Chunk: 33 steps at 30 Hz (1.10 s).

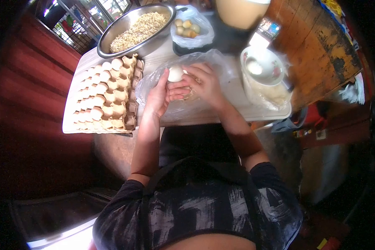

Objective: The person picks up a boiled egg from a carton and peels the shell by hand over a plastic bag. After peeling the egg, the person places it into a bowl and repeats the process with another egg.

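Observation:
A white egg [176, 74] sits between my two hands above a clear plastic bag [145, 88] spread on the table. My left hand [159, 95] cradles the egg from the left and below, its thumb up along the side. From the right, my right hand [205, 82] presses curled fingers against the egg. Some pale brown bits [191, 96] show under the hands on the plastic; what they are is hard to make out.
Stacked cardboard egg trays [120, 106], partly filled with eggs, stand left. Behind are a steel basin [108, 49] of husk-like material and a bag [207, 36] of darker eggs. A white bowl [275, 62] holding something white sits right, near a tan container [239, 14].

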Each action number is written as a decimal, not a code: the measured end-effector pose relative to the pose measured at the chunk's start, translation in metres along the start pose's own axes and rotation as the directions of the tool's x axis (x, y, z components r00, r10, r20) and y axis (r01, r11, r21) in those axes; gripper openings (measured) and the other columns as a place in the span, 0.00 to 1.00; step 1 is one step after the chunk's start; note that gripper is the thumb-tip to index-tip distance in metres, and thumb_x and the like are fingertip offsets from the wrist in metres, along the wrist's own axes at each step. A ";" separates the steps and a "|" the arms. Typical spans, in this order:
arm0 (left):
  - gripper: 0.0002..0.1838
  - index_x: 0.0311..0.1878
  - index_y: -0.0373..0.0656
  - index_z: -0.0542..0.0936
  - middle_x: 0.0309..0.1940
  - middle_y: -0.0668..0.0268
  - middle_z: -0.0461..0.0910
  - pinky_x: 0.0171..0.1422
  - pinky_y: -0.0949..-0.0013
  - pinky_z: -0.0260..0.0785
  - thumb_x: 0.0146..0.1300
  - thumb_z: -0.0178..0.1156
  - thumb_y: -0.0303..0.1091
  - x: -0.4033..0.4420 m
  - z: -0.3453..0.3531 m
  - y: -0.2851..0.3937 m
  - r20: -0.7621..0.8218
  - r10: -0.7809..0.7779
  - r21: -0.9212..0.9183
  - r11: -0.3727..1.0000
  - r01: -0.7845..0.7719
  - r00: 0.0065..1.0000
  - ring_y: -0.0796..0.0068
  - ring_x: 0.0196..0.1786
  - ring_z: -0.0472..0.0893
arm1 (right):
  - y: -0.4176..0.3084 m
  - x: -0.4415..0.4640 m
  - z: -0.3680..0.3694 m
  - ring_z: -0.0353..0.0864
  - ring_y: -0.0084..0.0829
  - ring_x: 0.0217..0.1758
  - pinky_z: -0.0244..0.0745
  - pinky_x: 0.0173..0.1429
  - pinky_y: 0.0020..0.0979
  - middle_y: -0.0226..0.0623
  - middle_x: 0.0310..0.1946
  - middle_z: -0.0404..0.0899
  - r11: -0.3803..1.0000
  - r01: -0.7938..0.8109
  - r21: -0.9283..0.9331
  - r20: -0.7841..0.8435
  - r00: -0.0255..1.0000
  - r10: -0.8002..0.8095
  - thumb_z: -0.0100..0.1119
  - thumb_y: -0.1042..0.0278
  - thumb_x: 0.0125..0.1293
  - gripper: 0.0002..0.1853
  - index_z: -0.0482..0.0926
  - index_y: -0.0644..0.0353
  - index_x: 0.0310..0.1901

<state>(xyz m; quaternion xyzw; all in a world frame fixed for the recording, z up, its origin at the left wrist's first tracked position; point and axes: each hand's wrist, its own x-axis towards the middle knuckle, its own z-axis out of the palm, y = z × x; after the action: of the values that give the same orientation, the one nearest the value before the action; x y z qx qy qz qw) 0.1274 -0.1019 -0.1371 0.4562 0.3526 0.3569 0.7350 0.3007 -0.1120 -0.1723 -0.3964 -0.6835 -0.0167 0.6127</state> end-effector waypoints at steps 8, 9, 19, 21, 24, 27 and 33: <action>0.33 0.55 0.38 0.73 0.41 0.54 0.83 0.41 0.72 0.75 0.68 0.42 0.62 -0.002 0.000 -0.001 -0.037 -0.030 0.057 0.998 0.032 0.999 0.66 0.38 0.85 | -0.003 0.001 -0.001 0.76 0.33 0.37 0.65 0.44 0.36 0.29 0.33 0.77 0.961 0.180 -0.211 0.020 0.984 -0.179 0.62 0.67 0.56 0.08 0.81 0.56 0.38; 0.34 0.55 0.38 0.73 0.40 0.54 0.83 0.41 0.72 0.75 0.68 0.43 0.63 -0.002 0.000 -0.002 -0.039 -0.032 0.061 0.998 0.034 0.999 0.66 0.38 0.85 | -0.003 0.001 -0.001 0.75 0.33 0.36 0.65 0.44 0.36 0.30 0.33 0.77 0.953 0.198 -0.229 0.025 0.980 -0.198 0.62 0.67 0.56 0.08 0.80 0.56 0.37; 0.34 0.54 0.38 0.74 0.38 0.55 0.84 0.39 0.73 0.73 0.66 0.45 0.63 -0.004 -0.002 -0.001 -0.060 -0.069 0.110 0.991 0.076 0.996 0.68 0.37 0.85 | -0.009 -0.001 -0.002 0.75 0.36 0.37 0.66 0.44 0.37 0.33 0.32 0.76 0.970 0.144 -0.196 -0.023 0.988 -0.151 0.62 0.72 0.53 0.07 0.76 0.57 0.34; 0.34 0.54 0.37 0.74 0.38 0.55 0.84 0.39 0.73 0.73 0.66 0.45 0.63 -0.005 -0.002 -0.001 -0.075 -0.069 0.127 0.989 0.079 0.995 0.68 0.37 0.85 | -0.008 0.000 -0.002 0.75 0.36 0.37 0.66 0.44 0.37 0.33 0.32 0.76 0.974 0.127 -0.190 -0.057 0.988 -0.140 0.63 0.72 0.52 0.07 0.76 0.57 0.34; 0.33 0.53 0.37 0.75 0.37 0.55 0.84 0.39 0.72 0.74 0.65 0.47 0.62 -0.008 -0.002 0.000 -0.095 -0.062 0.166 0.983 0.077 0.994 0.68 0.36 0.85 | -0.007 0.001 -0.002 0.75 0.38 0.37 0.66 0.44 0.38 0.33 0.31 0.75 0.979 0.097 -0.182 -0.096 0.989 -0.116 0.63 0.73 0.51 0.08 0.76 0.57 0.34; 0.33 0.52 0.36 0.75 0.37 0.54 0.83 0.39 0.71 0.74 0.65 0.48 0.61 -0.011 -0.003 0.001 -0.098 -0.061 0.183 0.980 0.079 0.993 0.67 0.36 0.84 | -0.002 -0.001 -0.001 0.75 0.40 0.37 0.66 0.43 0.39 0.34 0.31 0.75 0.985 0.054 -0.164 -0.110 0.991 -0.073 0.64 0.74 0.50 0.08 0.76 0.57 0.33; 0.29 0.49 0.35 0.76 0.34 0.57 0.82 0.41 0.71 0.73 0.65 0.48 0.56 -0.008 -0.022 -0.005 -0.028 -0.064 0.133 0.989 0.068 0.998 0.69 0.34 0.83 | 0.004 0.000 -0.005 0.75 0.41 0.36 0.67 0.41 0.40 0.36 0.31 0.75 0.986 -0.006 -0.165 -0.129 0.992 -0.016 0.63 0.74 0.51 0.08 0.76 0.58 0.33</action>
<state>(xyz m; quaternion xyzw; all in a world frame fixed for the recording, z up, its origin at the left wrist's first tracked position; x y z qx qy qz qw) 0.1052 -0.1011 -0.1473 0.4882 0.3993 0.3133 0.7100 0.3078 -0.1115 -0.1728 -0.4422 -0.6395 -0.1003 0.6209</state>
